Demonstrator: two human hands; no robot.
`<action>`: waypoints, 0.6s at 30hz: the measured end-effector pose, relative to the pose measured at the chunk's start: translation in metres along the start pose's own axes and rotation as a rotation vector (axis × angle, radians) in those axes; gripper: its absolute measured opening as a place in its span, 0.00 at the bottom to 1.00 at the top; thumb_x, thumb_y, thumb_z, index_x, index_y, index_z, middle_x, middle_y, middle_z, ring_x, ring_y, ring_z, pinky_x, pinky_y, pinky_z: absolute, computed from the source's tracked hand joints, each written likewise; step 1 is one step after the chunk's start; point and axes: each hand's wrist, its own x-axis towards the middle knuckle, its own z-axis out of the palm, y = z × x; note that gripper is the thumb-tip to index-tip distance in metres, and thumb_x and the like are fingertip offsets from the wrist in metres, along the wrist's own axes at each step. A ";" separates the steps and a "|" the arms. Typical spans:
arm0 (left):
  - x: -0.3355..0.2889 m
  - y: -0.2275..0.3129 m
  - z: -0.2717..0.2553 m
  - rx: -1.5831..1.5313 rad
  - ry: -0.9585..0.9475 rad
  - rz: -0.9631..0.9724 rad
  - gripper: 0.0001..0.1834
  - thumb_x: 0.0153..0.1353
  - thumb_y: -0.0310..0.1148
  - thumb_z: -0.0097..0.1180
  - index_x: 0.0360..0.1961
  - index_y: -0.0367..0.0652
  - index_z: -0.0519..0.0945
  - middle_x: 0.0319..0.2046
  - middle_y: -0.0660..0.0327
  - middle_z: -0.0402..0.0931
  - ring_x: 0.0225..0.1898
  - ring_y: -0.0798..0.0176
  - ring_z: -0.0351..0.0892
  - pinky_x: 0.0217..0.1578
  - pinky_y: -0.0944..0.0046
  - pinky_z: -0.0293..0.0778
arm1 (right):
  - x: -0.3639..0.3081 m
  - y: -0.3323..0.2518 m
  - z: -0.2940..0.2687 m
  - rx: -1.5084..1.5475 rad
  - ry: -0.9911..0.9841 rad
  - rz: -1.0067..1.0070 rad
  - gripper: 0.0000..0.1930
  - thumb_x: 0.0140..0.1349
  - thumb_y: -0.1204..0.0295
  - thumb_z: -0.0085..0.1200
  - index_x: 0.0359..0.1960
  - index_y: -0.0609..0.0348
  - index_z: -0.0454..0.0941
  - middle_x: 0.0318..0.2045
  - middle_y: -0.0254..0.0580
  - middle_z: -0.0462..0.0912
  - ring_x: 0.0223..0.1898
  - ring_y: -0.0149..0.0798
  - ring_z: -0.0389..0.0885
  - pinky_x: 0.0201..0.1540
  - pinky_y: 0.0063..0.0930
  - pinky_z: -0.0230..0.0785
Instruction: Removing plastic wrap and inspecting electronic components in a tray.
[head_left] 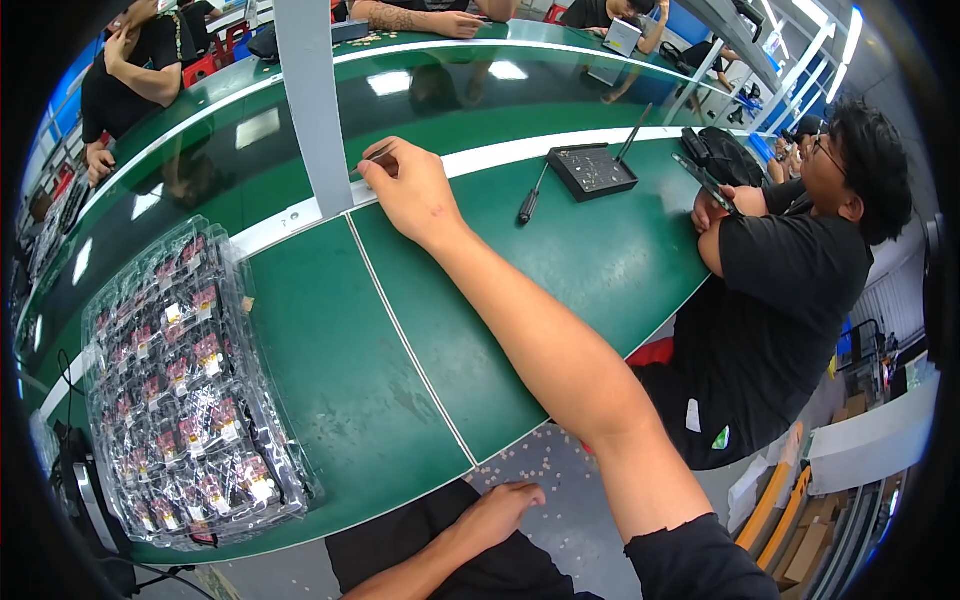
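Starting at the far left, finds a stack of clear trays [264, 396] on the green table [330, 340], with rows of small black and red parts [207, 350] inside. Just right of the trays, finds a little tan scrap [248, 303].

Next, close by the grey post [316, 120], holds a small dark bit [380, 153] in the right hand [415, 195], pinched between thumb and fingers, up near the white rail [510, 149] at the edge of the shiny belt [560, 95]. Cannot tell just what kind of bit, being so small and partly hidden. Seems to be in the middle of handling this one bit, with just one hand at work. For the next move, likely calls for a firm but gentle pinch, to stop the bit from slipping out, and for care not to bump the post.

Lower down, rests the left hand [508, 505] over the lap [400, 530], loose, with nothing seen in it.

Further right, well apart from the right hand, finds a screwdriver [527, 208], then a black tray [607, 192] with tiny pieces in it. Last of all, finds a co-worker [790, 290] with a phone [702, 180].
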 end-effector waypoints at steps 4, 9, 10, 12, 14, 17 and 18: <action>0.000 0.004 -0.001 0.009 0.006 -0.009 0.06 0.69 0.24 0.57 0.45 0.35 0.81 0.41 0.48 0.86 0.44 0.42 0.86 0.46 0.50 0.81 | -0.002 0.000 0.000 -0.006 -0.004 0.005 0.14 0.68 0.69 0.61 0.48 0.69 0.83 0.40 0.52 0.90 0.43 0.43 0.88 0.49 0.35 0.78; -0.001 0.009 -0.001 -0.046 0.020 -0.050 0.11 0.69 0.25 0.59 0.51 0.37 0.83 0.44 0.47 0.87 0.43 0.44 0.87 0.46 0.52 0.82 | -0.001 -0.001 0.002 -0.004 0.001 -0.011 0.14 0.68 0.70 0.60 0.48 0.69 0.83 0.40 0.51 0.89 0.42 0.43 0.88 0.49 0.35 0.78; -0.001 0.011 -0.002 -0.045 0.020 -0.062 0.13 0.69 0.26 0.59 0.53 0.37 0.84 0.46 0.47 0.87 0.42 0.44 0.88 0.46 0.53 0.83 | -0.001 -0.001 0.002 -0.006 0.004 -0.021 0.14 0.68 0.70 0.60 0.48 0.69 0.83 0.39 0.51 0.89 0.42 0.43 0.87 0.49 0.35 0.78; -0.001 0.007 -0.001 -0.027 -0.012 -0.046 0.12 0.69 0.27 0.60 0.52 0.37 0.85 0.46 0.47 0.87 0.44 0.45 0.88 0.47 0.53 0.83 | 0.000 -0.002 0.001 -0.004 0.000 -0.013 0.14 0.68 0.69 0.60 0.48 0.69 0.83 0.40 0.51 0.89 0.42 0.43 0.87 0.48 0.35 0.78; -0.001 0.005 -0.001 -0.007 -0.043 -0.031 0.12 0.69 0.27 0.60 0.51 0.37 0.85 0.47 0.48 0.87 0.45 0.45 0.87 0.48 0.54 0.83 | 0.001 -0.001 0.000 -0.001 -0.003 -0.007 0.14 0.68 0.69 0.60 0.48 0.69 0.83 0.40 0.51 0.89 0.42 0.43 0.87 0.48 0.35 0.78; -0.001 0.004 -0.002 -0.001 -0.036 -0.019 0.11 0.69 0.27 0.60 0.49 0.36 0.86 0.48 0.48 0.87 0.47 0.46 0.87 0.50 0.54 0.82 | 0.000 0.000 0.001 -0.001 -0.003 -0.008 0.14 0.68 0.69 0.61 0.48 0.69 0.83 0.40 0.51 0.89 0.42 0.42 0.87 0.48 0.35 0.78; -0.001 0.004 -0.003 0.002 -0.033 -0.014 0.11 0.69 0.27 0.60 0.49 0.36 0.86 0.47 0.48 0.87 0.47 0.45 0.87 0.49 0.54 0.82 | 0.000 0.000 0.001 -0.002 -0.004 -0.008 0.14 0.68 0.69 0.61 0.48 0.69 0.83 0.40 0.51 0.89 0.42 0.42 0.87 0.48 0.35 0.78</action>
